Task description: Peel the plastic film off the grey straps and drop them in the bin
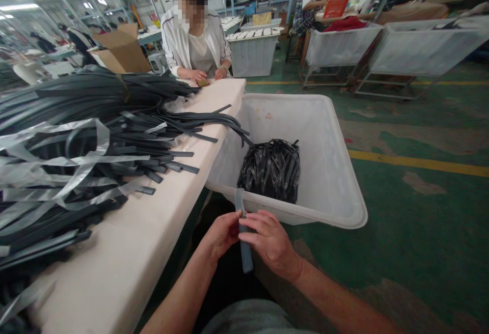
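Observation:
Between my two hands is a flat dark grey strip [246,256], upright in view, its paler upper end just over the near rim of a white plastic bin [332,166]. My left hand [224,232] pinches the strip's left edge near its middle. From the other side my right hand [269,240] grips it with thumb and fingers. Inside the bin lies a heap of black strips [273,168]. A large pile of long dark strips [99,94] covers much of the table to my left, with translucent film bands [82,166] tangled over it.
The pale table [153,237] runs along my left, its edge beside the bin. Across it a co-worker [196,38] handles a small yellowish piece. A cardboard box [124,49] stands behind the pile. Wheeled bins [340,44] and another seated person [307,3] are farther back.

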Motion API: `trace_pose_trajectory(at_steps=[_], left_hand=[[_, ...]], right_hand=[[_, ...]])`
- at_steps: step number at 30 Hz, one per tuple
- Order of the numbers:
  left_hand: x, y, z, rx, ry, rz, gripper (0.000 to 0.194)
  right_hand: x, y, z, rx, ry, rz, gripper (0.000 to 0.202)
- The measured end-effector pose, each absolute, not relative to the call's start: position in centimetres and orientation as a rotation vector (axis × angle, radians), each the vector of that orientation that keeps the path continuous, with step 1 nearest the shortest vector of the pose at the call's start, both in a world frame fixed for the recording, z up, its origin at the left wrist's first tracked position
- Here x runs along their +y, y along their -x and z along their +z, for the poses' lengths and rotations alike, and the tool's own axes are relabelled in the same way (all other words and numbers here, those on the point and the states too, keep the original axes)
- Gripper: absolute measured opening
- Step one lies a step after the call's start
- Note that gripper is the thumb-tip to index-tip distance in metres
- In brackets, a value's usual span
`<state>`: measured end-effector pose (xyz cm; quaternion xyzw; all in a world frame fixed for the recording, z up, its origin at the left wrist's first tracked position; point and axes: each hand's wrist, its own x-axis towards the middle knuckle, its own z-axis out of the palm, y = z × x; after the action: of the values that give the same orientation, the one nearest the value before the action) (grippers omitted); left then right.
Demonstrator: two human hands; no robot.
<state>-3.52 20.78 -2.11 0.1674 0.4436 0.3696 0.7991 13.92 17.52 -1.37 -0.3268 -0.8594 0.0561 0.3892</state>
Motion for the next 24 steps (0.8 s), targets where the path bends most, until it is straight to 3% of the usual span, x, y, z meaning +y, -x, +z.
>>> trace_pose_trajectory(at_steps=[6,11,13,19,22,24], left_hand=[[19.0,3.2,-2.6,0.930,-0.276,0.777,0.014],[18.3,3.3,-4.1,0.907,-0.255,0.558,0.060],[18.7,3.0,-4.5,0.918,-0.249,0.592,0.065],[22.8,1.8,-4.1,1.062,-0.228,0.820,0.038],[24.2,1.9,-4.0,1.119,-0.313,0.968,0.024],[24.2,2.4,-3.8,1.120,-0.418,1.044,0.024]], right_hand=[[19.9,-13.0,-2.5,-2.014,0.854,0.561,0.022],[18.5,-13.0,-0.9,-1.760,1.104,0.896,0.024],[17.2,-13.3,0.4,-1.583,1.087,1.235,0.029],[12.7,-13.0,0.3,-1.036,0.920,2.282,0.031],[11.1,-12.4,-1.6,-1.014,0.871,2.469,0.021],[11.1,-12.3,-2.3,-1.043,0.798,2.494,0.021]])
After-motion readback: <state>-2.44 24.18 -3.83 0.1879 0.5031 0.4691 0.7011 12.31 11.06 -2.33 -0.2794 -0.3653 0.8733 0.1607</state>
